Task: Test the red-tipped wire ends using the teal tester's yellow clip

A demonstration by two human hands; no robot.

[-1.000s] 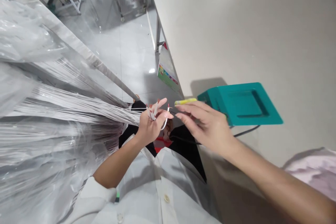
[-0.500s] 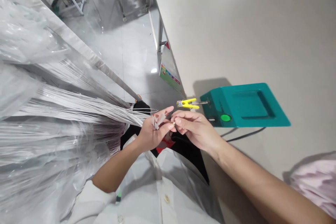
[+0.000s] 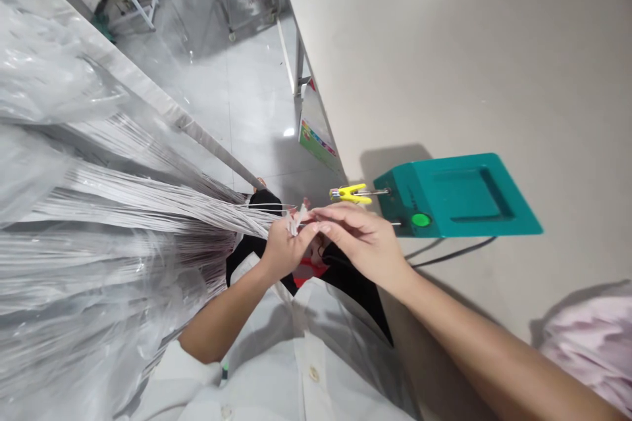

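My left hand is closed around the end of a bundle of thin white wires, whose short white tips stick out above the palm. The bundle runs off to the left. My right hand meets the left one, thumbs and fingertips pinched together; whatever lies between them is hidden. Just beyond the right hand, a yellow clip sits on a metal rod coming out of a teal device with a green round button.
The device stands on a pale table, a dark cable trailing from it. Pink cloth lies at lower right. More wire bundles under clear plastic hang along a metal rail at left. Tiled floor shows between.
My right hand has shifted slightly left, its fingers now over the left fingertips. The small pale piece seen between the fingertips before is now hidden.
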